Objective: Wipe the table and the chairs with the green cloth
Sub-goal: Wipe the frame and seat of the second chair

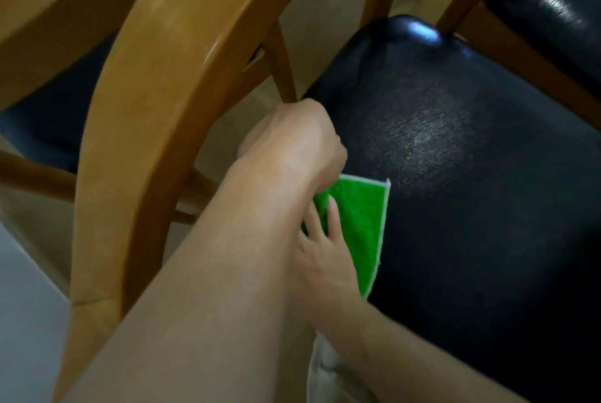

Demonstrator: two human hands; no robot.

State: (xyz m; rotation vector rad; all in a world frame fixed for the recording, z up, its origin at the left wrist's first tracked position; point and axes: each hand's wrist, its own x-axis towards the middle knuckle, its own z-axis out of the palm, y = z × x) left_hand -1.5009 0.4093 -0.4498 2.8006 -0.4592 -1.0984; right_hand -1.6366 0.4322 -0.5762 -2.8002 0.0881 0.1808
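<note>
Hands meet on a black leather chair seat (455, 175): left hand (292, 142) curls gripping a bright green cloth (354, 227); right hand (325, 259) presses it with straight fingers.

No text, label or number can be read anywhere. The green cloth (354, 227) is plain (so is its pale edging).

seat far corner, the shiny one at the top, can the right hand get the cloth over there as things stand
Probably yes: the right hand lies on the cloth, and the seat between it and that corner is bare. The left hand sits off to the side.
</note>
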